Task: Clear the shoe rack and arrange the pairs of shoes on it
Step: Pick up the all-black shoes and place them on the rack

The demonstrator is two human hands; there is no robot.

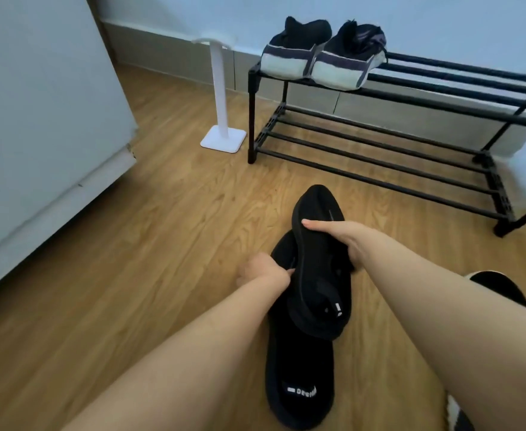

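Note:
Two black slip-on shoes are low in the middle of the view, over the wooden floor. My right hand (345, 236) grips the upper black shoe (314, 259) around its side, tilted with the sole edge up. My left hand (263, 270) is closed on the front part of the lower black shoe (300, 384), whose insole shows white lettering. The black two-tier shoe rack (411, 88) stands beyond against the wall. A pair of black sneakers with white soles (320, 52) sits at the left end of its top tier. The bottom tier is bare.
A white stand with a square base (222, 140) is just left of the rack. A white cabinet (37, 119) fills the left side. Another black-and-white shoe (501, 286) lies at the right behind my right forearm, and one more (459, 415) at the bottom right edge.

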